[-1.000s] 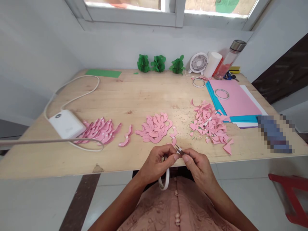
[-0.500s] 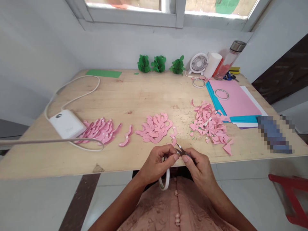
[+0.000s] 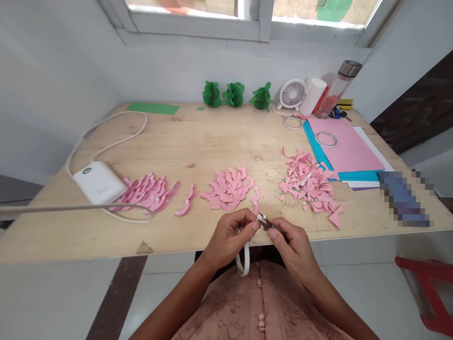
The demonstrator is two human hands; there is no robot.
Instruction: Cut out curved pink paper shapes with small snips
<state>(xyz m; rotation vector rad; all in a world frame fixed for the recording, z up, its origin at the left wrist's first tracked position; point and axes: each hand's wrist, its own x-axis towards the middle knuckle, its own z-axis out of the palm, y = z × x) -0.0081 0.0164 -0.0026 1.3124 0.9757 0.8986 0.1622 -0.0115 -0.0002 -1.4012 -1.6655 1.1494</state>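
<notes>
My left hand [image 3: 228, 238] is closed on a roll of white tape [image 3: 246, 262], which hangs below the fingers in front of the shirt. A short white tape end shows at its fingertips. In my right hand [image 3: 293, 242] are small dark scissors [image 3: 264, 222], their blades spread and pointing left at the tape end. The handles are hidden by the fingers. Just beyond the hands lies a curved pink paper strip [image 3: 256, 199] with white tape bits on it. Left of that strip is a pile of curved pink paper pieces [image 3: 228, 189].
Pink scraps [image 3: 307, 182] lie at the right, beside coloured sheets [image 3: 357, 146] bearing a tape ring [image 3: 326, 139]. Taped pink strips [image 3: 150, 191] sit near a white power bank [image 3: 99, 182] with a cable. Green paper shapes [image 3: 234, 94], a fan [image 3: 292, 94] and a bottle [image 3: 339, 89] stand at the back.
My left hand has risen slightly with the tape roll. The scissors' blades have shifted a little left, onto the tape end at the left fingertips.
</notes>
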